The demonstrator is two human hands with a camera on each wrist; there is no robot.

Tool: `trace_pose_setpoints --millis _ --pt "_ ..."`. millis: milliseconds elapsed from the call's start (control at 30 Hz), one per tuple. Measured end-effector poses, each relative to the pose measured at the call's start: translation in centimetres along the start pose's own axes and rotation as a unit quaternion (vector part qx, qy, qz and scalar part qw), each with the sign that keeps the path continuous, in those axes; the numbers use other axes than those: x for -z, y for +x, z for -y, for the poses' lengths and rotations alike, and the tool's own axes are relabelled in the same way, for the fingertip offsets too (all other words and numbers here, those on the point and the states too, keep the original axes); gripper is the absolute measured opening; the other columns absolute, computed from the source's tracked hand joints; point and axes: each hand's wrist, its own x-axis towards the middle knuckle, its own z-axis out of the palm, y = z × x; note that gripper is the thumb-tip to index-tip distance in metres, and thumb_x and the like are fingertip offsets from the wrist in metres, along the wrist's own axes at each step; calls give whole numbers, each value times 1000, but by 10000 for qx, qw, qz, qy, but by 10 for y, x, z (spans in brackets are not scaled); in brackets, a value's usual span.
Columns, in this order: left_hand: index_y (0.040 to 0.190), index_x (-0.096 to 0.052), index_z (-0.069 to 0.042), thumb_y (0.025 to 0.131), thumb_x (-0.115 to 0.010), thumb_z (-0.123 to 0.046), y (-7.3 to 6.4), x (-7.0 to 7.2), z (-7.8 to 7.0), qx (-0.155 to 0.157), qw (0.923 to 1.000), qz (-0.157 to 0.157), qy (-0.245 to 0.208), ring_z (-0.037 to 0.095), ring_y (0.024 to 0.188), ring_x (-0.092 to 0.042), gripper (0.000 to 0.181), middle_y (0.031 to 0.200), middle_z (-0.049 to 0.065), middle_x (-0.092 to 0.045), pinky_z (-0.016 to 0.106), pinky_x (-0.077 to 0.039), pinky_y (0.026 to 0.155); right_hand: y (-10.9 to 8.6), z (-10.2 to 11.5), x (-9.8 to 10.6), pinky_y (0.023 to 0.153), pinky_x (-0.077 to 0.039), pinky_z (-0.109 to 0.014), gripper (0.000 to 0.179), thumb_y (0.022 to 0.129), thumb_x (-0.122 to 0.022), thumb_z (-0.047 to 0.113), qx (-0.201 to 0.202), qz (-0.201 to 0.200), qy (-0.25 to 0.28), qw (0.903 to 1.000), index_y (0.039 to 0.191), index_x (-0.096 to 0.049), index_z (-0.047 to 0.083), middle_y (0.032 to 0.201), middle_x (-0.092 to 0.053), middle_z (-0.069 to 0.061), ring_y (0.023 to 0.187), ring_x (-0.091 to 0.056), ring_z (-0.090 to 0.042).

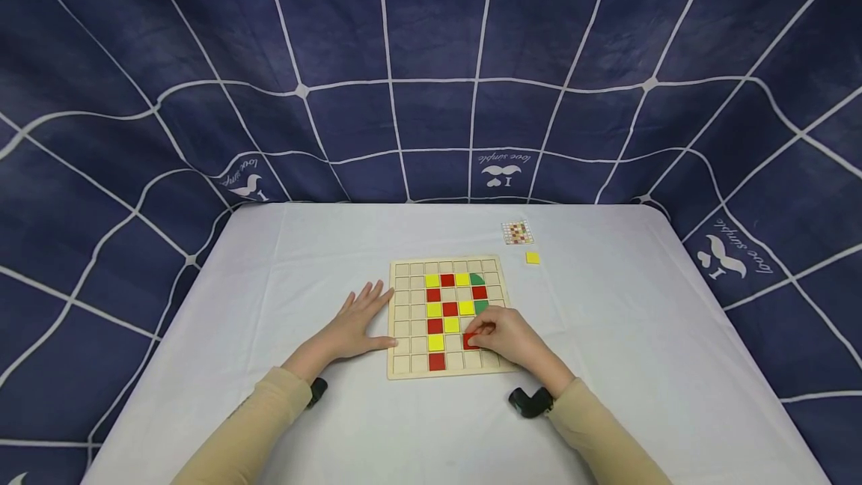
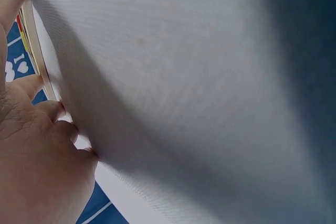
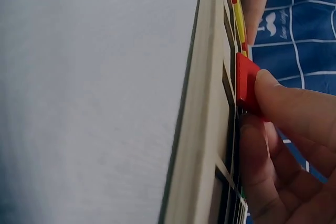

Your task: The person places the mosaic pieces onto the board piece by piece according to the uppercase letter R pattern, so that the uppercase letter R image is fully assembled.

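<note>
A wooden grid board (image 1: 402,361) lies on the table, with red, yellow and green tiles set in some of its squares. My right hand (image 1: 508,335) pinches a red square tile (image 1: 469,340) between thumb and fingers over the lower right part of the board. In the right wrist view the red tile (image 3: 247,82) stands a little proud of the board's surface, its edge by the grid. My left hand (image 1: 353,326) lies with fingers spread at the board's left edge, thumb and a fingertip touching it. The left wrist view shows this hand (image 2: 42,150) beside the board's edge.
A small pattern card (image 1: 517,232) lies beyond the board's far right corner, with a loose yellow tile (image 1: 533,257) just in front of it. A white cloth (image 1: 303,245) covers the table. Dark blue curtains (image 1: 431,118) with white lines hang around the back and sides.
</note>
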Motion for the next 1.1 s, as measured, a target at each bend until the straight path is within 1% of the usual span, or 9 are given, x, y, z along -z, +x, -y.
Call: trace_pose_setpoints --millis 133,367,533,633,733,867,1000,1100 --pt "157 -25 -15 80 -72 -59 -1 1 0 -28 10000 11 -30 34 154 -3 101 166 14 -12 56 -4 124 0 1 -1 60 -49 -18 11 80 -81 8 63 -72 -99 9999 84 -74 16 77 -59 6 67 -56 -9" --pt "157 -25 -15 80 -72 -59 0 1 1 -12 10000 18 -9 34 154 -3 100 166 14 -11 56 -4 124 1 6 -2 60 -49 -17 12 79 -81 8 27 -149 -189 9997 85 -74 15 79 -58 6 69 -55 -8" --pt "157 -25 -15 80 -73 -58 0 1 0 -10 10000 18 -65 34 154 -3 101 166 14 -12 56 -4 124 6 3 5 61 -48 -17 10 82 -80 11 -29 -213 -276 9994 89 -75 14 79 -60 5 70 -54 -9" --pt "157 -25 -15 80 -73 -59 -1 1 0 -9 10000 22 -63 34 154 -3 101 166 14 -11 56 -4 124 14 -4 18 63 -49 -18 10 83 -79 12 -57 -493 -188 9986 92 -75 13 83 -64 3 72 -56 -9" --pt "157 -25 -15 80 -72 -59 -1 1 0 0 10000 14 -55 34 154 -3 101 166 13 -11 56 -4 124 24 -15 37 67 -50 -21 12 84 -78 13 -144 -923 -113 9956 96 -75 11 90 -66 -1 77 -58 -12" --pt "157 -25 -15 80 -72 -59 -1 1 0 -12 10000 15 -85 34 154 -3 101 166 14 -11 56 -4 124 37 -31 64 73 -51 -28 18 86 -76 14 -386 -1415 -263 9888 102 -74 8 98 -68 -8 86 -61 -21" --pt "157 -25 -15 80 -72 -60 -1 0 0 -5 10000 13 -73 34 154 -3 101 166 14 -12 56 -4 124 48 -48 85 83 -52 -38 26 88 -74 15 -672 -1663 -365 9831 112 -71 3 109 -66 -15 98 -62 -29" --pt "157 -25 -16 79 -72 -60 0 -1 1 17 10000 -9 -35 33 154 -3 101 166 13 -12 55 -4 124 56 -57 94 91 -50 -45 31 89 -73 14 -882 -1760 -427 9795 116 -68 1 118 -63 -19 106 -60 -33"
